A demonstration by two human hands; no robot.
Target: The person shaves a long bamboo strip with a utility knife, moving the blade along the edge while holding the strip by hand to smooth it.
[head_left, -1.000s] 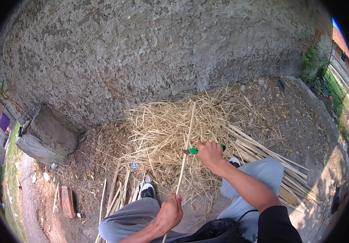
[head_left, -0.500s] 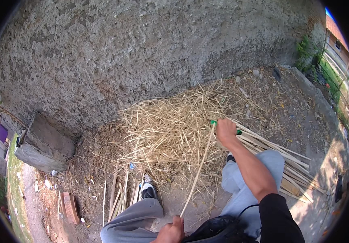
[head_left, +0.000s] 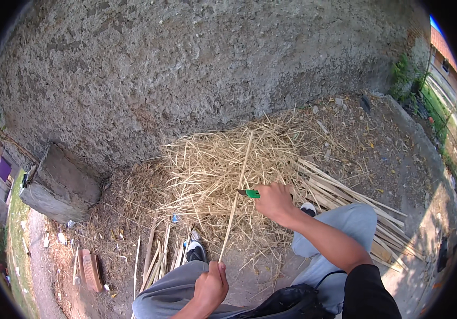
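My left hand is closed round the near end of a thin, pale wooden strip. That strip slants up and away over a heap of curly shavings. A knife with a green handle is gripped in my right hand. Its dark blade points left and meets or crosses the strip around mid-length; whether it is cutting in cannot be made out. Several split strips lie in a pile to the right, partly behind my right forearm and knee.
A rough grey wall rises behind the shavings. At the left stands a concrete block, with a reddish brick nearer me. More strips lie beside my left shoe. A low concrete edge runs along the right.
My right hand has come nearer and to the left with the knife, from the strip's far end to about its middle. My left hand has risen a little, still holding the strip.
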